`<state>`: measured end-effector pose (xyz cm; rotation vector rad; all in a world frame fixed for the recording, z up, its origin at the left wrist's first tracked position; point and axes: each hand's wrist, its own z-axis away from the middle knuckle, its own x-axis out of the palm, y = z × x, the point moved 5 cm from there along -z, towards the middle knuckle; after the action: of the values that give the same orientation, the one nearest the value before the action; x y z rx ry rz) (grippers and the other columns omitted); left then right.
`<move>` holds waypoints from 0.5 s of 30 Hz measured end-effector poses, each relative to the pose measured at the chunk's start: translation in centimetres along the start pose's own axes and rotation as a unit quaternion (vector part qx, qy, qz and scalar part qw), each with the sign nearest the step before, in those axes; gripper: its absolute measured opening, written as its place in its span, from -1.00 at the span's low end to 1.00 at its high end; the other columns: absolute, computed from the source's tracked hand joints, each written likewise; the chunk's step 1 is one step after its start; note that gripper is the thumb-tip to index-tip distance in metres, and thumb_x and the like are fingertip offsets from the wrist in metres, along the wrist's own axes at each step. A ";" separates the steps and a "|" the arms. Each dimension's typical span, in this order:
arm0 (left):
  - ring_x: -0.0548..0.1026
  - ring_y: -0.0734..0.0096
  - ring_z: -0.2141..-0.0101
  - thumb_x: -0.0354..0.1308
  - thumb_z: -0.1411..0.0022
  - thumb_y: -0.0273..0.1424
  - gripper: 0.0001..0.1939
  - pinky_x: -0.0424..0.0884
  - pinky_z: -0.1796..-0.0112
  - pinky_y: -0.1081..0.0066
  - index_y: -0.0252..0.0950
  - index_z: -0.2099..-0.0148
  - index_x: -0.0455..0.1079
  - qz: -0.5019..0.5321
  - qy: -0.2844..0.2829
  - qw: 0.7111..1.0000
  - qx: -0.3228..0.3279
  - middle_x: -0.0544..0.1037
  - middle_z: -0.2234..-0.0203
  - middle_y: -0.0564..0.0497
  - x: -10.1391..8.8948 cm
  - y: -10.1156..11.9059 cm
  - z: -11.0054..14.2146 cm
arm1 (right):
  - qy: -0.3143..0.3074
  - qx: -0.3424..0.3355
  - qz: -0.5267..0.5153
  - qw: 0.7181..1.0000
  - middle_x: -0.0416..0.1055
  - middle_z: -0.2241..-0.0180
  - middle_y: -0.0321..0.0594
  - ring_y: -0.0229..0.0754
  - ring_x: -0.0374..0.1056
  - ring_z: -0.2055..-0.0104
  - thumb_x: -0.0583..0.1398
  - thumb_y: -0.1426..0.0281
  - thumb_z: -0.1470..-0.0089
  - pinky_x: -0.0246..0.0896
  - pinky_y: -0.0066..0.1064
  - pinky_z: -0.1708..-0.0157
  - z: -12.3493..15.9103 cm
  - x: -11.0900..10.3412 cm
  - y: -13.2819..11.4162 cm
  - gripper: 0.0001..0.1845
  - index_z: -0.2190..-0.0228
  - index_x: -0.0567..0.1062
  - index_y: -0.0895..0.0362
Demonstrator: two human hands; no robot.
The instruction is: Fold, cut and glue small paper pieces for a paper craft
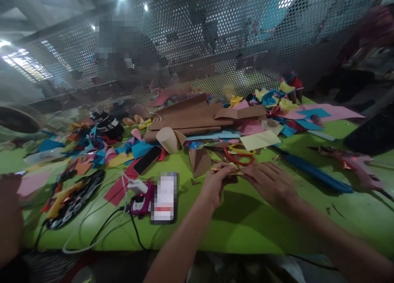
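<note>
Perforated, seemingly metal screening [197,49] backs a green table [243,229].

On the table [246,229], scissors [230,158] lie just beyond the right grip [272,184], a glue gun [358,167] rightward, a smartphone [147,160] leftward.

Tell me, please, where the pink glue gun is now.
In the head view, the pink glue gun lies on the right of the green table, beside the long blue tool.

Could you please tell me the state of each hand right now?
Left hand: closed, pinching a small yellowish piece.
Right hand: closed on the same piece's other end.
</note>
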<state>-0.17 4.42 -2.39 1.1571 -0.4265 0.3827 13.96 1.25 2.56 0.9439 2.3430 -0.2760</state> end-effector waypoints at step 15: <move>0.49 0.36 0.49 0.50 0.26 -0.04 -0.51 0.42 0.40 0.37 -0.36 0.49 0.51 -0.132 -0.123 0.983 -0.038 0.56 0.55 -0.05 -1.0 1.9 -0.4 | -0.060 -0.004 -0.079 0.995 0.59 0.37 -0.22 -0.19 0.48 0.36 0.15 0.46 -0.29 0.37 -0.35 0.30 -0.2 -0.8 0.5 -0.84 0.24 0.56 0.09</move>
<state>-1.91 5.41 -1.55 1.1723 -0.4904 -0.0085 14.64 1.23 3.17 0.7194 2.3089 -0.3745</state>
